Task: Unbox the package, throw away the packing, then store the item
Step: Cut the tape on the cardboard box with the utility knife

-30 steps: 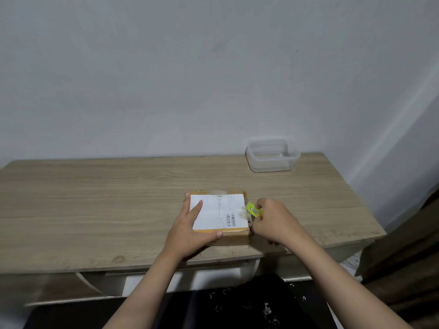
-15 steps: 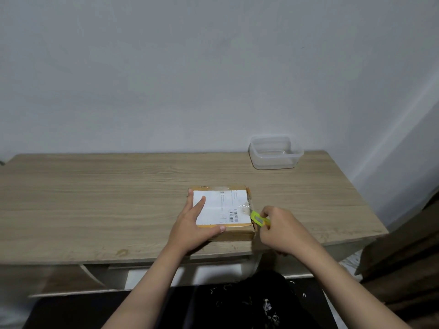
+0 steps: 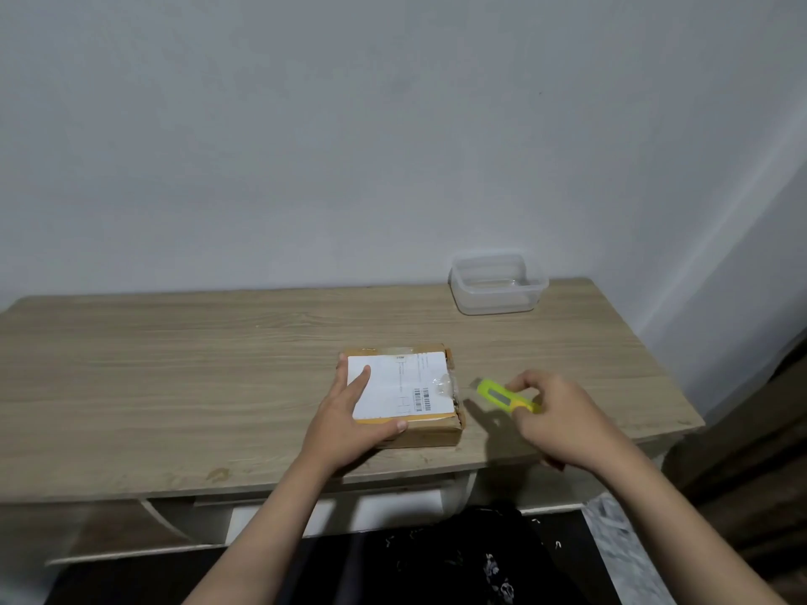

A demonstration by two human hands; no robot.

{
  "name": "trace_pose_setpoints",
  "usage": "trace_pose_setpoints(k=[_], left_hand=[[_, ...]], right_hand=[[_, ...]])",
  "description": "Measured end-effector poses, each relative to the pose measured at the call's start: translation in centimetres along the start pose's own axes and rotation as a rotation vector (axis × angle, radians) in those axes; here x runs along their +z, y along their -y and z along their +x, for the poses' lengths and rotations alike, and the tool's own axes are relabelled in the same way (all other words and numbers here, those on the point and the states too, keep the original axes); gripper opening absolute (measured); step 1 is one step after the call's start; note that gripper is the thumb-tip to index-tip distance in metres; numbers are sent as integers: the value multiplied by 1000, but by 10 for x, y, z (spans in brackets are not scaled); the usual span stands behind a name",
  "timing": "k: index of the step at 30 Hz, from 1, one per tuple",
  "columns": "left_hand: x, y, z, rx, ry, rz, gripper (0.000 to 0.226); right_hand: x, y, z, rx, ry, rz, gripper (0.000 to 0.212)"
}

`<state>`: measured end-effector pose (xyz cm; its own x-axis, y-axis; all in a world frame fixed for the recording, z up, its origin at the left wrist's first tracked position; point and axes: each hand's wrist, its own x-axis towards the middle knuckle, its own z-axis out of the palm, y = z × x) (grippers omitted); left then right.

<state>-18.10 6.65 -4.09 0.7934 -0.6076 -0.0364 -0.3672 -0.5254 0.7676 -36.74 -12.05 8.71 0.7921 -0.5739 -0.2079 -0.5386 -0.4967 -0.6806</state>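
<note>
Wooden desk (image 3: 174,386): left hand (image 3: 349,423) on box (image 3: 419,430), label print illegible.

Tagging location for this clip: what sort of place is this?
Probably a room at home: a wood-grain desk against a plain wall, a clear plastic container, and a labelled parcel being opened by hand.

Place: you're in a home room.
Evidence: wooden desk (image 3: 174,386) against plain wall (image 3: 305,146); plastic food tub (image 3: 498,283) far right.
</note>
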Motion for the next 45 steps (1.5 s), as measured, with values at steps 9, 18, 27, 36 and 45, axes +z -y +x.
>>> trace_pose_setpoints(k=[9, 18, 27, 36, 45], left_hand=[[-16, 5, 13, 57, 113, 74, 119], [-1, 5, -3, 58, -386, 264, 68], [74, -61, -11, -271, -436, 21, 105], [28, -20, 5, -56, -136, -77, 91], [-49, 19, 8, -35, 163, -203, 53]], right_hand=[[19, -26, 19, -33, -310, 521, 16], [38, -26, 21, -71, -241, 719, 40], [54, -35, 32, -88, -171, 707, 39], [65, -40, 39, -61, -126, 690, 39], [77, -35, 53, -28, -27, 709, 40]])
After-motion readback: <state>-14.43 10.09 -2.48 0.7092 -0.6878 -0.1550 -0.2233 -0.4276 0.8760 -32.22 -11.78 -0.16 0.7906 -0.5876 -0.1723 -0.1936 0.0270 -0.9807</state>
